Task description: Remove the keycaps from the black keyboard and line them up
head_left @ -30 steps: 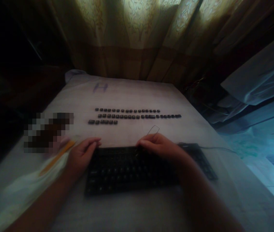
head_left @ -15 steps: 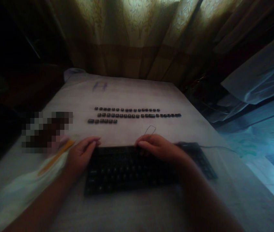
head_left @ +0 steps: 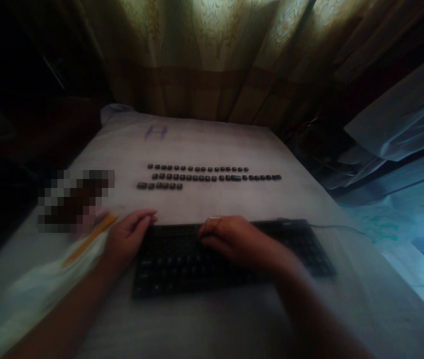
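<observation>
A black computer keyboard lies flat on the white-covered table, with its upper part shown dark and blurred. My left hand is closed at its upper left corner, thumb and fingers together against the edge. Over the upper middle of the keyboard, my right hand is closed with bent fingers. A thin wire loop shows at its knuckles; the rest of it is hidden in the fingers. Beyond the keyboard, loose black keycaps lie in two long rows and a short row.
Left of the keyboard lie a yellow-orange strip, a crumpled clear plastic bag and a pixelated patch. The keyboard cable runs off to the right. A patterned curtain hangs behind the table.
My right hand has moved left and turned palm down over the keyboard; the wire loop, upright before, now lies against the hand. My left hand stays at the corner.
</observation>
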`<state>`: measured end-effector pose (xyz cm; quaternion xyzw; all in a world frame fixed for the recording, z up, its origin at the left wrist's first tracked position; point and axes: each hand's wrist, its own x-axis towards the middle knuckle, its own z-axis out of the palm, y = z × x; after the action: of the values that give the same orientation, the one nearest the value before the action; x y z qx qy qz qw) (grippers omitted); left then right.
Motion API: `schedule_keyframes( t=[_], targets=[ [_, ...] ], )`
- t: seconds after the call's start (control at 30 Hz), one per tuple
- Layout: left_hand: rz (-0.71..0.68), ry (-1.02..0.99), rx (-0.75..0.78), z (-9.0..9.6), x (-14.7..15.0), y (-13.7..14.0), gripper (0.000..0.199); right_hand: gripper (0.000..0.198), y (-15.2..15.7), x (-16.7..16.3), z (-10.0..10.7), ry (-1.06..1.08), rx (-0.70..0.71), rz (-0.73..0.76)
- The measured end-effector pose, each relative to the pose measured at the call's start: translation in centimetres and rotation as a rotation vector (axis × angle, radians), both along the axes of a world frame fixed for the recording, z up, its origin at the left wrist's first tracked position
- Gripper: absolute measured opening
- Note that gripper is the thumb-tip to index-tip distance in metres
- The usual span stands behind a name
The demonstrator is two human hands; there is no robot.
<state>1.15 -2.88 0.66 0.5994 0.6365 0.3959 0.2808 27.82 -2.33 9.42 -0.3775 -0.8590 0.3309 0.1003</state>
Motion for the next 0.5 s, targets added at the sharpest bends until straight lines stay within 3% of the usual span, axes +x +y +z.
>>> schedule_keyframes(
  t=[0.27, 0.5],
  targets=[
    [-0.037, 0.052, 0.023, 0.3, 0.2, -0.2, 0.032, 0.016, 0.0, -0.3, -0.5, -0.008, -0.008, -0.015],
    [-0.190, 0.263, 0.109, 0.4, 0.6, -0.3, 0.036, 0.013, 0.4, -0.2, -1.4, 0.038, -0.084, -0.030]
  ],
)
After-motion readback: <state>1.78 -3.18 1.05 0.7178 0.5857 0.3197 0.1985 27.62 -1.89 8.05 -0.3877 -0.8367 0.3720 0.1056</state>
